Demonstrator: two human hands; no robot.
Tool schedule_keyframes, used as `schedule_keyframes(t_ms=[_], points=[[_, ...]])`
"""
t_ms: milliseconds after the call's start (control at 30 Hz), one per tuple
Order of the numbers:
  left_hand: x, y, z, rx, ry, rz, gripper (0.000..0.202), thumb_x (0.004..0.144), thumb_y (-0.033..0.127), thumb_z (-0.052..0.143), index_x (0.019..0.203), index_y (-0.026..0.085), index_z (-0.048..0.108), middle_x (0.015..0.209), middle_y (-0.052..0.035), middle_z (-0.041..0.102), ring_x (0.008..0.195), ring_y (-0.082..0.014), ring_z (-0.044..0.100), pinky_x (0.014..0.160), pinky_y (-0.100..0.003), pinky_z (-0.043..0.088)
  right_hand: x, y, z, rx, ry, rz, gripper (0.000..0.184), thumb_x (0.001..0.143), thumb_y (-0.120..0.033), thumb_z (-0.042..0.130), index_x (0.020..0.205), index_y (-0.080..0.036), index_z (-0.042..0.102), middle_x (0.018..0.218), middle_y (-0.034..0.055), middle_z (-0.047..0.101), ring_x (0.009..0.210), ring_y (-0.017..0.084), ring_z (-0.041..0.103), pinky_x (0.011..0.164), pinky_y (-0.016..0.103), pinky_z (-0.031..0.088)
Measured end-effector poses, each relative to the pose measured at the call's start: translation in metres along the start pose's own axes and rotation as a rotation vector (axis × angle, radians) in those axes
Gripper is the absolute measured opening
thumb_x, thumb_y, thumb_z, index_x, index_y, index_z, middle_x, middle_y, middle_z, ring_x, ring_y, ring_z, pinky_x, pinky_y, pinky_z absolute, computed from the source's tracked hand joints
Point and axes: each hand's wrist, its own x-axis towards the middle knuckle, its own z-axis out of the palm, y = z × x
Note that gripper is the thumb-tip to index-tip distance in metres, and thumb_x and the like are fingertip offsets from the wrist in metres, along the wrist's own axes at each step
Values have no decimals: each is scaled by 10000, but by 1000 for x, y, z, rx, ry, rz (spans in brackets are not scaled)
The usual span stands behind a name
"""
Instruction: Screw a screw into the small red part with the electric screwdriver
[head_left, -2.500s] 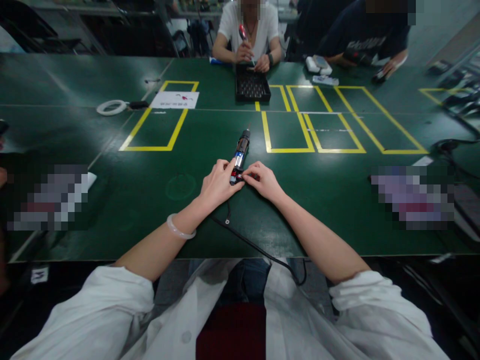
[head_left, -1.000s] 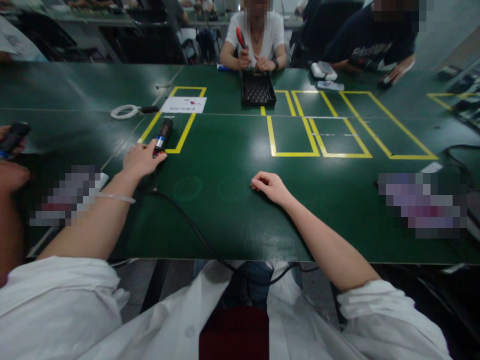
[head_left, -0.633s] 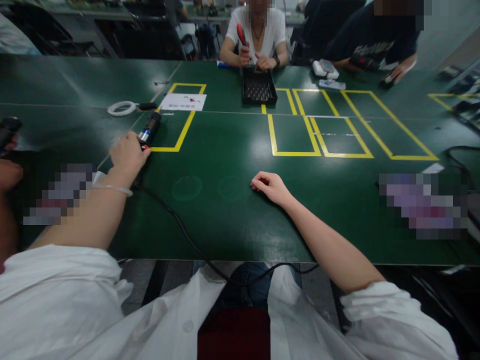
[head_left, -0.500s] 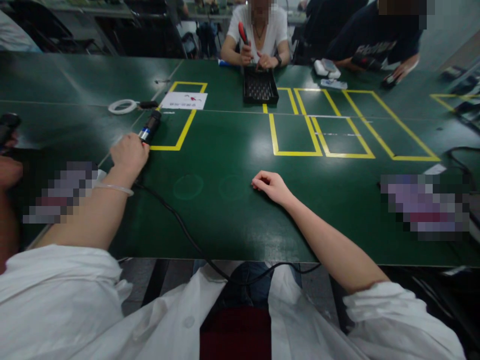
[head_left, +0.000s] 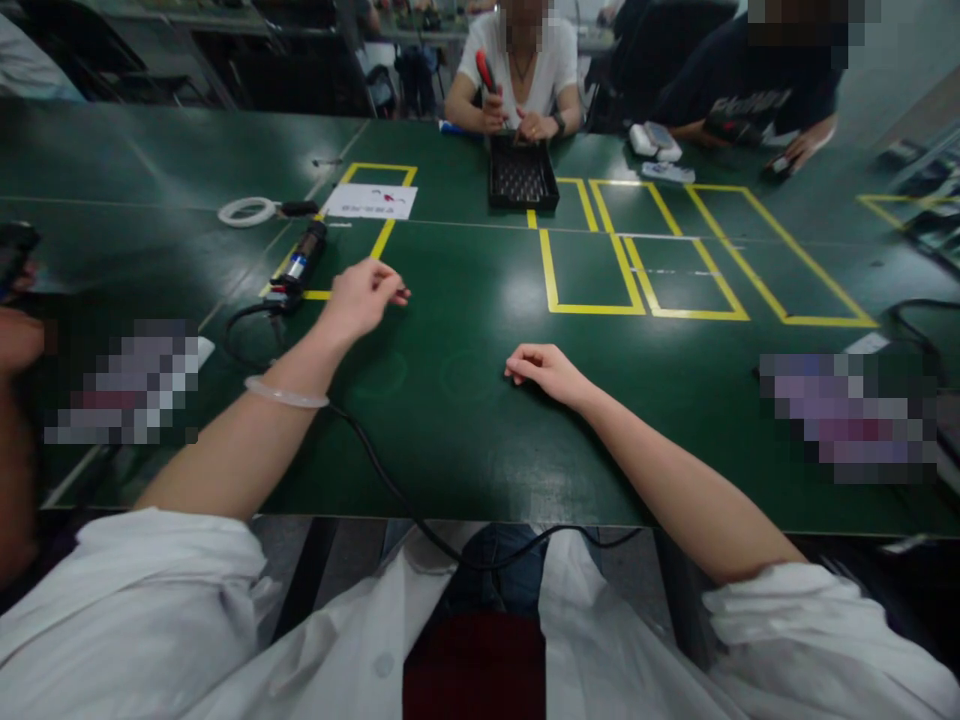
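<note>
My left hand, with a pale bangle at its wrist, is over the table to the right of a black tube-shaped tool. Its fingers are curled loosely together and nothing shows in them. That tool has a silver and blue band and a red part at its near end, where a black cable starts. It lies on the table, apart from my hand. Resting on the green table, my right hand is loosely closed, with nothing visible inside.
Yellow tape outlines mark the table. A printed sheet and a coiled white cable lie left. Across the table, a person holds a red-handled tool behind a black tray. Another person's hand is at the left edge.
My left hand has let go of the black tube-shaped tool and moved right. The tool stays lying on the table. My right hand rests where it was.
</note>
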Motion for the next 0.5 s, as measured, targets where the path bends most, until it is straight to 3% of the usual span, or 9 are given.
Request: schedule_keyframes(t_ms=[100, 200, 333, 500], points=[[-26, 42, 50, -285, -224, 70, 197, 937, 268, 516, 1027, 111, 592, 847, -64, 644, 763, -135, 625, 744, -270, 496, -2, 0, 1, 37, 40, -22, 240, 859, -385, 600, 805, -154, 635, 630, -8, 604, 609, 119, 545, 634, 261, 414], [-50, 65, 83, -383, -408, 140, 262, 924, 276, 536, 1104, 105, 622, 775, -36, 611, 717, -123, 586, 696, -251, 469, -4, 1, 2, 124, 95, -70, 188, 831, -339, 615, 920, -173, 600, 634, -27, 606, 609, 123, 558, 649, 269, 436], [-62, 61, 104, -502, -554, 113, 490, 914, 316, 570, 1350, 100, 511, 748, -14, 589, 685, -117, 551, 661, -240, 437, -7, 1, 0, 278, 55, -129, 299, 805, -340, 655, 1041, -191, 548, 686, -31, 625, 658, 134, 593, 694, 290, 478], [-64, 49, 110, -595, -622, 72, 587, 919, 346, 576, 1432, 92, 446, 710, 0, 566, 654, -107, 521, 657, -236, 412, -9, 3, 1, 241, 6, -138, 352, 807, -418, 721, 1021, -181, 572, 721, -23, 615, 677, 123, 591, 667, 267, 468]])
